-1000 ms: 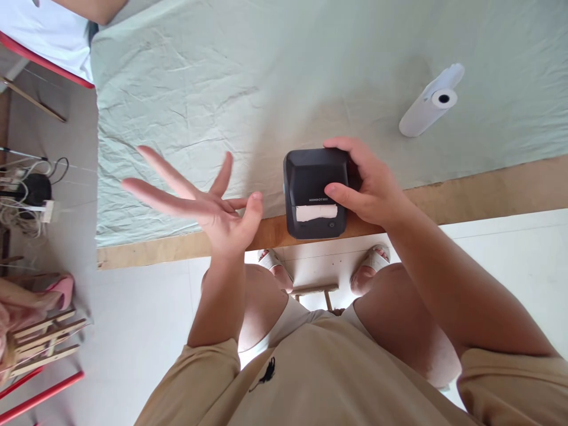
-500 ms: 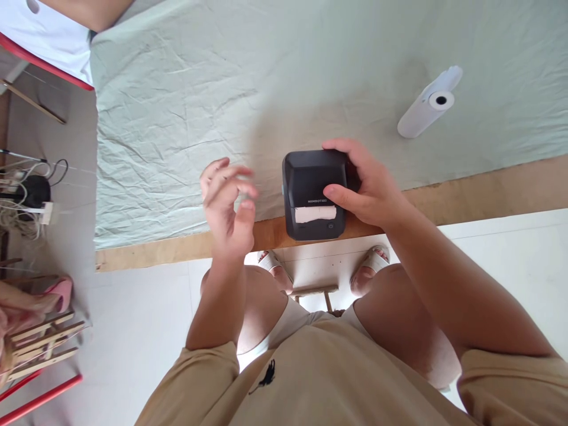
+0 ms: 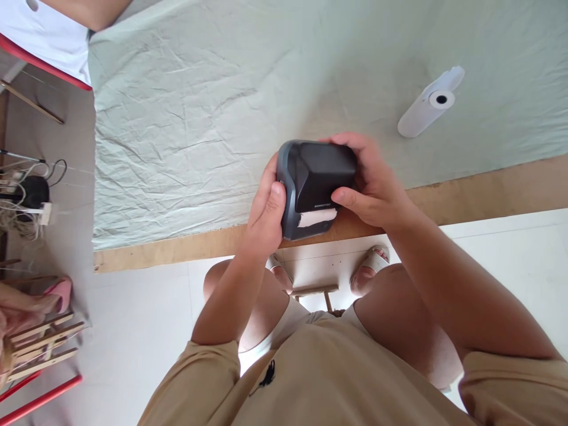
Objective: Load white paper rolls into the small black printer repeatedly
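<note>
A small black label printer [image 3: 326, 171] is held between my two hands over the table's front edge, tilted so that its grey left side shows. A strip of white paper [image 3: 317, 218] sticks out of its front slot. My left hand [image 3: 268, 207] is closed on the printer's left side, thumb upright against it, its other fingers partly hidden behind. My right hand [image 3: 370, 180] grips the right side, with the thumb on the front and the fingers over the back edge. Farther right, a white paper roll [image 3: 426, 109] with a dark core lies on the cloth, its loose end curling away.
A wrinkled pale green cloth [image 3: 190, 118] covers the table, leaving a bare wooden front edge [image 3: 479, 183]. On the floor at the left are tangled cables [image 3: 26, 195] and a wooden stool [image 3: 44, 346]. Part of another person [image 3: 39, 302] in pink shows there.
My left hand, open and apart from the printer before, has moved right and taken hold of its left side. The printer has turned and tilted, showing more of that side.
</note>
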Motion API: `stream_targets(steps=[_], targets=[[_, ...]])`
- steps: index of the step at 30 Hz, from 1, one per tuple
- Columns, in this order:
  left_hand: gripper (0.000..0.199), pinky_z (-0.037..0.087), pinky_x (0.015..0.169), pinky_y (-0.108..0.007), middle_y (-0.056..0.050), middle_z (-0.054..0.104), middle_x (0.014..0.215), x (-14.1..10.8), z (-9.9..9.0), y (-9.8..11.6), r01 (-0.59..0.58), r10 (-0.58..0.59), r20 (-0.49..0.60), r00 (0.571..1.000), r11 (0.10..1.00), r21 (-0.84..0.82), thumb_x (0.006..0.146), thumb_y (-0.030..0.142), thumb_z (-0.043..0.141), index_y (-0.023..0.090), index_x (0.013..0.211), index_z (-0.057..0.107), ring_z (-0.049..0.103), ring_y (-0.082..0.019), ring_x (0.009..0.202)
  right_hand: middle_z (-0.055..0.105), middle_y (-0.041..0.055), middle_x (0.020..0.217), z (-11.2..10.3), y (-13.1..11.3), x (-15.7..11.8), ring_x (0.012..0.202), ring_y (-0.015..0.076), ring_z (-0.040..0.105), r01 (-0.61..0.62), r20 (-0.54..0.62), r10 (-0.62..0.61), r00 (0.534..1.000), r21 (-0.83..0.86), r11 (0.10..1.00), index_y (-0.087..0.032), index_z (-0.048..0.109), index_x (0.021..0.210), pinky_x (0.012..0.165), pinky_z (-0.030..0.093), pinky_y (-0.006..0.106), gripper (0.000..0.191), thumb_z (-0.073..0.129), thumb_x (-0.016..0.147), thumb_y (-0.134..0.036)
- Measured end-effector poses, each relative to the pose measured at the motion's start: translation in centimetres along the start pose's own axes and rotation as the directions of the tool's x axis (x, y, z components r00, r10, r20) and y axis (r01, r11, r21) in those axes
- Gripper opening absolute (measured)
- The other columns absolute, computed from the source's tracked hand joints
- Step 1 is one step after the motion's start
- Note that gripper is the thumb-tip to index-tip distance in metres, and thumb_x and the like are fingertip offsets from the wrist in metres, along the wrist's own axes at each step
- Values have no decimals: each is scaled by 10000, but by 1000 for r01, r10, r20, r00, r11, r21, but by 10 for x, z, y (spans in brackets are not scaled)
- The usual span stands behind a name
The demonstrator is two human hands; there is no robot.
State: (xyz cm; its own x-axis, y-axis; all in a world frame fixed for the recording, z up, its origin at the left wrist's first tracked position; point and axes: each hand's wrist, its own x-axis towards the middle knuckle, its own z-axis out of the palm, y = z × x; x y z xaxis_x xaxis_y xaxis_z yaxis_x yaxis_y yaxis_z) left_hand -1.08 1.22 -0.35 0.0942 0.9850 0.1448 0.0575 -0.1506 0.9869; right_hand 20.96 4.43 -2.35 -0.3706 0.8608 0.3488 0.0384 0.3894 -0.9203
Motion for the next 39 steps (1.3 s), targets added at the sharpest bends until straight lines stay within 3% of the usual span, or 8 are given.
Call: stream_targets(steps=[7, 13, 17, 19, 22, 27, 32, 39], targets=[[581, 702, 1130, -527, -66, 857, 1099, 2, 8, 1, 323, -352, -10, 936, 870, -373, 1037, 809, 619, 252, 1007, 781, 769, -373, 1415, 715, 146, 1506, -5, -2, 1, 1281, 334, 744, -81, 65, 96, 993, -209, 975, -245, 512, 1620, 1118, 665, 566, 755, 601, 1062, -746], [533, 740, 989, -432, -14, 794, 854, 7, 6, 0, 332, -413, -129, 902, 852, -405, 990, 732, 746, 239, 797, 689, 852, -302, 1176, 629, 148, 1657, -7, -5, 0, 1477, 393, 664, -28, 127, 59, 990, -230, 973, -289, 490, 1675, 1194, 633, 602, 852, 790, 959, -643], [626, 744, 981, -512, -43, 831, 929, 8, 7, -1, 357, -404, -54, 913, 857, -371, 970, 867, 657, 253, 879, 739, 838, -364, 1250, 729, 141, 1465, -6, -17, 2, 1334, 362, 727, 64, -37, -87, 995, -417, 907, -303, 660, 1471, 1069, 671, 545, 655, 859, 895, -543], [671, 736, 1003, -546, -66, 850, 999, 7, 6, -2, 350, -379, -12, 925, 865, -360, 968, 908, 604, 254, 948, 753, 813, -396, 1325, 772, 64, 1027, -5, -27, 5, 946, 286, 760, 90, -128, -182, 975, -521, 849, -311, 723, 1260, 849, 674, 476, 452, 861, 891, -532], [589, 723, 1040, -529, -78, 864, 1116, 4, 5, -2, 346, -352, 50, 935, 869, -354, 921, 831, 741, 254, 1040, 749, 777, -407, 1402, 543, -72, 608, -1, -44, 9, 537, 180, 569, 44, -275, -224, 935, -536, 843, -334, 681, 1045, 612, 551, 388, 119, 735, 1027, -439], [564, 721, 1005, -493, -84, 867, 1160, 0, 4, 0, 380, -381, 70, 922, 852, -360, 876, 768, 824, 251, 1082, 732, 787, -399, 1370, 689, -17, 806, 9, -52, 17, 654, 197, 707, 18, -485, -266, 833, -458, 889, -307, 555, 917, 574, 508, 381, 203, 684, 1061, -366], [545, 704, 993, -484, -72, 859, 1133, -2, 5, 4, 349, -343, 78, 936, 878, -328, 893, 771, 835, 259, 1045, 729, 794, -384, 1344, 703, 3, 736, 11, -51, 25, 596, 177, 579, -67, -160, -73, 984, -721, 690, -274, 640, 859, 574, 327, 381, 190, 606, 1040, -318], [571, 615, 689, -393, -32, 766, 865, -4, 3, 6, 390, -381, 92, 920, 870, -302, 870, 802, 833, 270, 1040, 712, 819, -294, 945, 713, -10, 736, 8, -58, 21, 540, 146, 421, -14, 46, 79, 996, -776, 630, -284, 685, 891, 558, 166, 346, 89, 663, 968, -323]])
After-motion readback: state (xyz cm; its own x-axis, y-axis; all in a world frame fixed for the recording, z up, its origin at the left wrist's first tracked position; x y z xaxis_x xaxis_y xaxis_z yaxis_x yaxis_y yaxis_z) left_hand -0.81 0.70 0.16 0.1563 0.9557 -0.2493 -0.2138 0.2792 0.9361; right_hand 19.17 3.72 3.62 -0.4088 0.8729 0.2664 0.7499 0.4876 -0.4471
